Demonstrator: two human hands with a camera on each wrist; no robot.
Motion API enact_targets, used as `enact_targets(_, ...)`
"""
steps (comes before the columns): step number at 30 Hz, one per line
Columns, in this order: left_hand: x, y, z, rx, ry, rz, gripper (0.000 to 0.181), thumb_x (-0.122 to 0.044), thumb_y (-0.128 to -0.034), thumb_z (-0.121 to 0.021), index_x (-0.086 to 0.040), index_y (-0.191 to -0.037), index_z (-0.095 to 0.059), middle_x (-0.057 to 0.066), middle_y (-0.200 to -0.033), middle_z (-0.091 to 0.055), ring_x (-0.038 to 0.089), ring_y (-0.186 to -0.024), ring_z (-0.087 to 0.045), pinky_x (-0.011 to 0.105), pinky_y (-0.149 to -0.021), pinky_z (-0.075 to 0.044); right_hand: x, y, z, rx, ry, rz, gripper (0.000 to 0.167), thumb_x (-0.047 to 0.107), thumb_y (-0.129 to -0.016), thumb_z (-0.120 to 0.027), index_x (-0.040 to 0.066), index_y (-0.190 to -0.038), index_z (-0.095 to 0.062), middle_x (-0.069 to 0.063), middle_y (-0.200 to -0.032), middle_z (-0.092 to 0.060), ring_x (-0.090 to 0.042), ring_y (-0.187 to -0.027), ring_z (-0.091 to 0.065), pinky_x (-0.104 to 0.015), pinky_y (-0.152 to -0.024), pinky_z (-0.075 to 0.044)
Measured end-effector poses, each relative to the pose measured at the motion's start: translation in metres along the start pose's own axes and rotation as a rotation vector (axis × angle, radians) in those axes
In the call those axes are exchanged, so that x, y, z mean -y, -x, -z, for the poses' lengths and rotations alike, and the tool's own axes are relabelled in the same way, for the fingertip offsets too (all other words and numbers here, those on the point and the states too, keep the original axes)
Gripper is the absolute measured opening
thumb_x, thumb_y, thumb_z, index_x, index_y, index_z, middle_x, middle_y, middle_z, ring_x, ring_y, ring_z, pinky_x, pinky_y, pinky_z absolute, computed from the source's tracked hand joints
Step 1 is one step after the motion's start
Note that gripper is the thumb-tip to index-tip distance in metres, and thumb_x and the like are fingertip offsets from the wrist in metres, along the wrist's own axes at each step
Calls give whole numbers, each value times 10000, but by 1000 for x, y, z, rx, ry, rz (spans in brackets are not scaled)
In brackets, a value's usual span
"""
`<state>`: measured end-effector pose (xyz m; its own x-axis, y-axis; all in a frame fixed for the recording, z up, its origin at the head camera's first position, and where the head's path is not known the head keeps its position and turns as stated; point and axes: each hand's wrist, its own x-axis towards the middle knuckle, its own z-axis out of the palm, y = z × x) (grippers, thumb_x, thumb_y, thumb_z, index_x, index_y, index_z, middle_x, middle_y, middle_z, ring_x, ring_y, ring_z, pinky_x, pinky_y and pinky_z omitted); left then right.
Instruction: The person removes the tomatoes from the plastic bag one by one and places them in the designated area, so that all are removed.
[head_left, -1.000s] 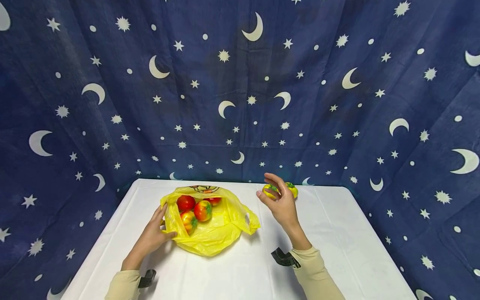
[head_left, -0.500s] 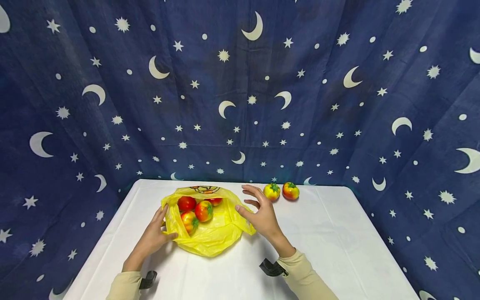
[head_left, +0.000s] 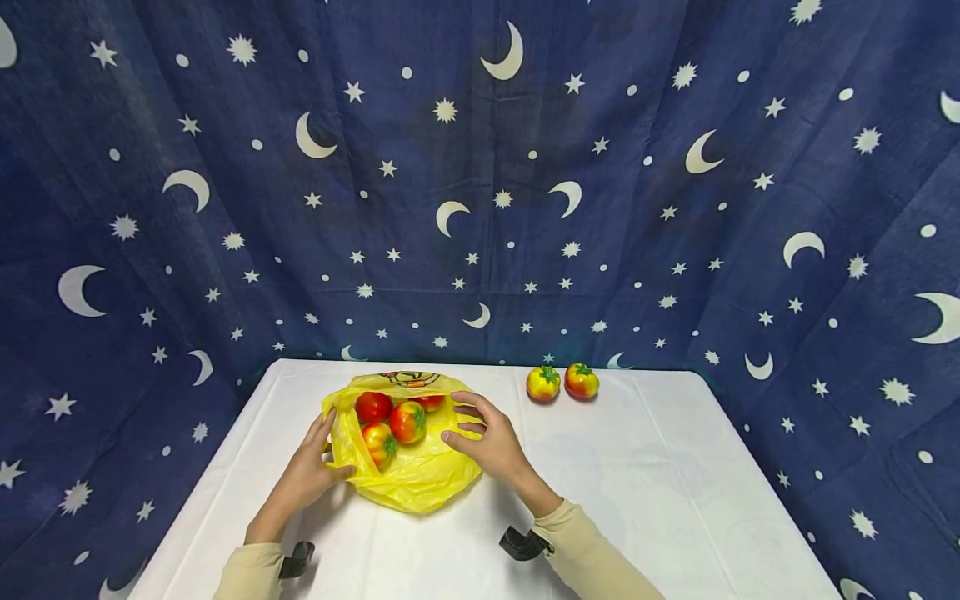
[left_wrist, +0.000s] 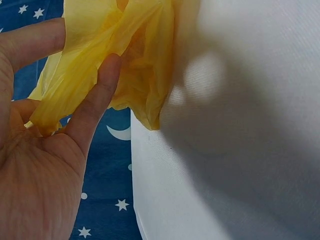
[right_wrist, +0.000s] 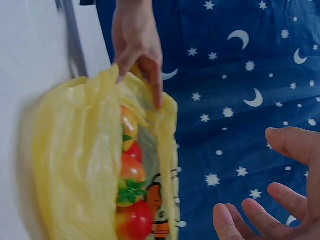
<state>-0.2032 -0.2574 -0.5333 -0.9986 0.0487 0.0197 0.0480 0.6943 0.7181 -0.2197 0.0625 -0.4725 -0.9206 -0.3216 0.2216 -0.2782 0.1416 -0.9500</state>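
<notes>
A yellow plastic bag lies on its side on the table with its mouth held wide. Several red and yellow tomatoes with green leafy tops show inside, also in the right wrist view. My left hand holds the bag's left edge; in the left wrist view the film passes between the thumb and fingers. At the bag's right side, my right hand has its fingers spread and loosely bent, holding nothing. The head view does not settle whether it touches the film; in the right wrist view it is apart from the bag.
Two more tomatoes, one mostly yellow and one redder, sit at the back of the white-covered table. A dark blue curtain with moons and stars stands behind the table's back edge.
My right hand has moved left and down from in front of the two loose tomatoes to the bag's right side, uncovering them. My left hand keeps its hold on the bag.
</notes>
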Motion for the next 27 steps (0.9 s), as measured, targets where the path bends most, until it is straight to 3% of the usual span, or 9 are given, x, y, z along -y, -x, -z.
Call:
enact_targets(8, 1, -2, 0, 8, 0, 18, 1102, -146, -759, -818, -91, -1588, -93, 271, -1622, -65, 494, -1269, -491, 632, -1075, -390, -17, -9, -12, 36, 18, -18, 582, 190, -850, -758, 77, -1374, -529, -171, -1434, -517, -384, -1291, -526, -495, -1025, -502)
enact_targets(14, 1, -1, -1, 1, -4, -10, 1100, -142, -756, -821, -62, -1582, -99, 272, -1619, -82, 488, -1261, -500, 625, -1070, -399, -30, -16, -24, 25, -2, -75, 591, 135, -855, -751, 53, -1390, -515, -165, -1450, -500, -432, -1307, -493, -579, -1051, -449)
enact_targets(18, 1, 0, -1, -3, -3, -17, 1103, -152, -752, -831, -59, -1581, -109, 265, -1619, -88, 483, -1251, -508, 618, -1064, -410, -16, -16, -29, 31, -20, -102, 582, 74, -859, -730, -7, -1386, -497, -235, -1446, -477, -496, -1296, -466, -598, -1049, -440)
enact_targets(27, 4, 0, -2, 0, -13, -3, 1095, -128, -756, -818, -68, -1583, -102, 271, -1620, -76, 498, -1321, -440, 627, -1087, -380, -52, -31, -42, 18, 78, -169, 651, 178, -827, -774, 65, -1406, -500, -180, -1430, -503, -411, -1275, -511, -469, -964, -546)
